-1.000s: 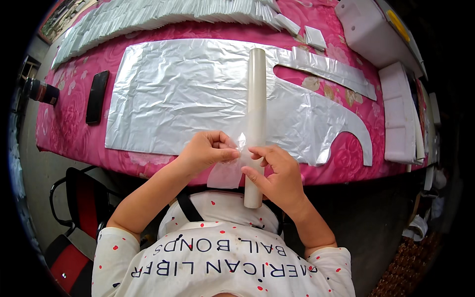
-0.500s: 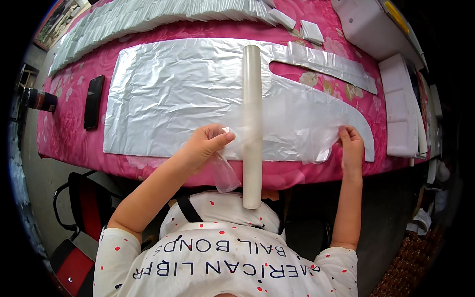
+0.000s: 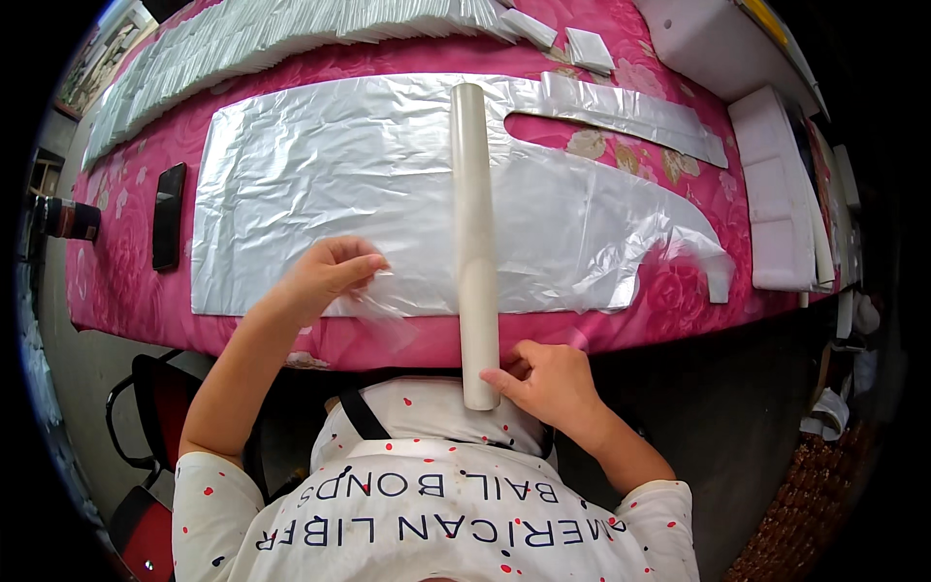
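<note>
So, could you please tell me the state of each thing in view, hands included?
Left hand: thumb and fingertips pinched on film
Right hand: fingers curled, thumb at the roll's near end
Film: thin, see-through, blurred, hanging down
Roll: lying across the sheet, near end past the table's edge
Sheet: spread out, creased
Phone: lying flat, screen dark
Packets: folded, most in a row

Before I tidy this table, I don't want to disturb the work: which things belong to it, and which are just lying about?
In use:
- clear film, in the left hand
- pale roll, right hand at its near end
- silvery sheet, under the roll

Apparently lying about:
- phone
- dark jar
- white boxes
</note>
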